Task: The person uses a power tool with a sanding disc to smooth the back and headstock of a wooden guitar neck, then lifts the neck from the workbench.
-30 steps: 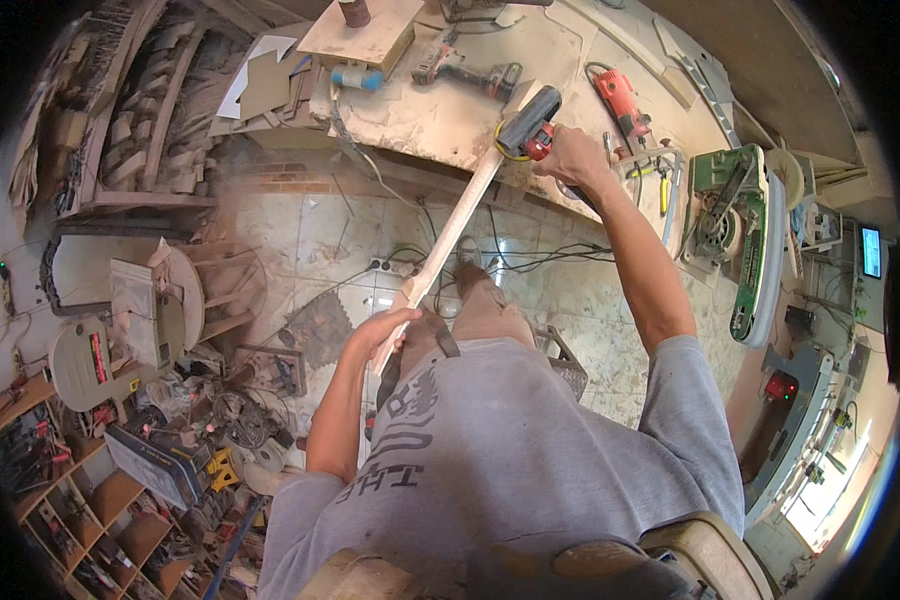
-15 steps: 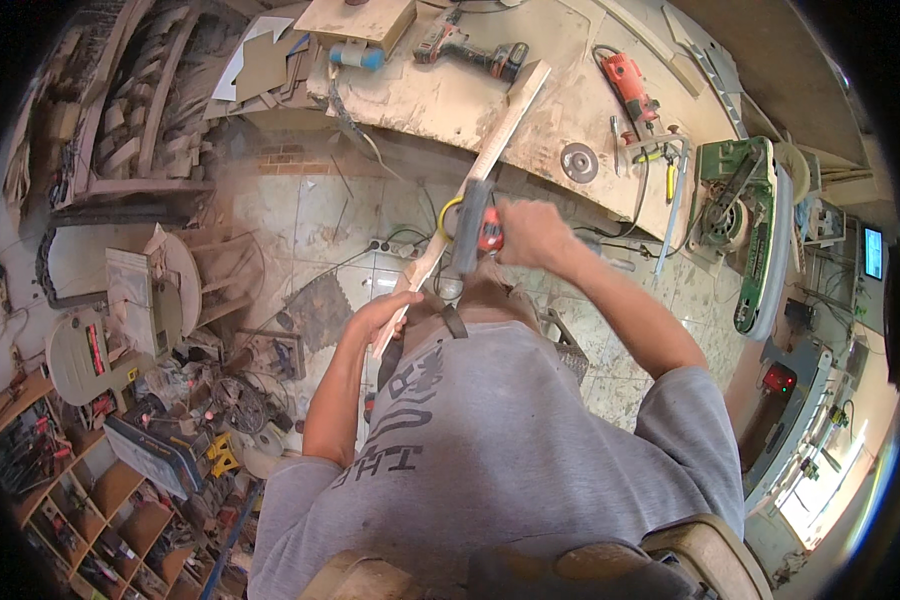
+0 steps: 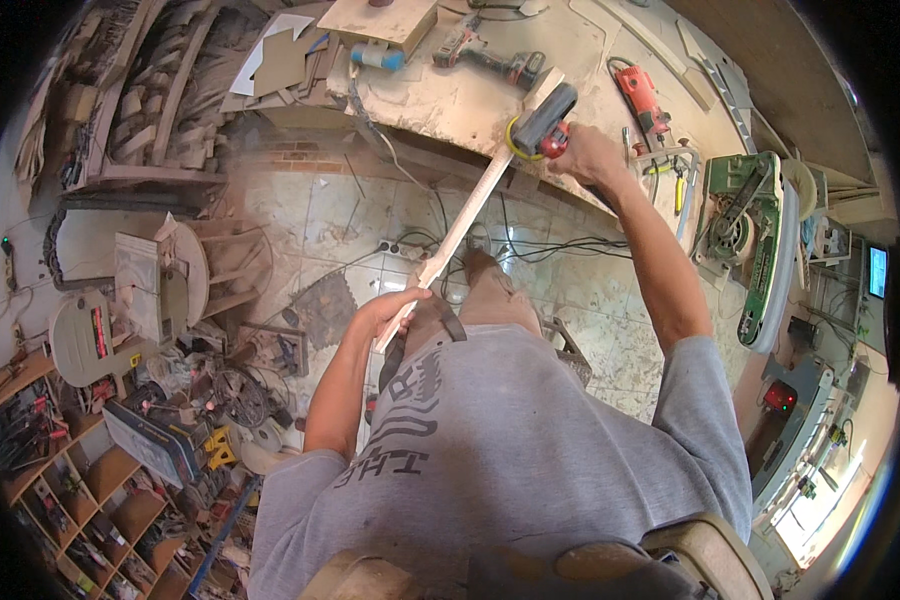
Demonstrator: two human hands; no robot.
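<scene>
My left hand [image 3: 385,312] is closed around the near end of a long, pale wooden strip [image 3: 468,220] with shaped edges. The strip slants up to the right, its far end over the workbench [image 3: 422,112]. In my right hand [image 3: 590,158] is a cordless grinder [image 3: 546,118] with a dark grey body, a red part and a yellow-rimmed disc. The disc is at the strip's far part, though the tool's body hides where they meet. My right fingers are partly hidden behind my hand.
On the bench lie a grey-and-red cordless power tool [image 3: 488,60], a red corded tool [image 3: 644,102] and a wooden box [image 3: 380,22]. A green belt machine [image 3: 748,215] stands at right. Dark cables [image 3: 560,246] cross the tiled floor. Shelves [image 3: 95,500] hold tools at lower left.
My right hand has moved the grinder up and right along the strip, from its middle to its far part. My left hand still grips the near end. The view has shifted slightly.
</scene>
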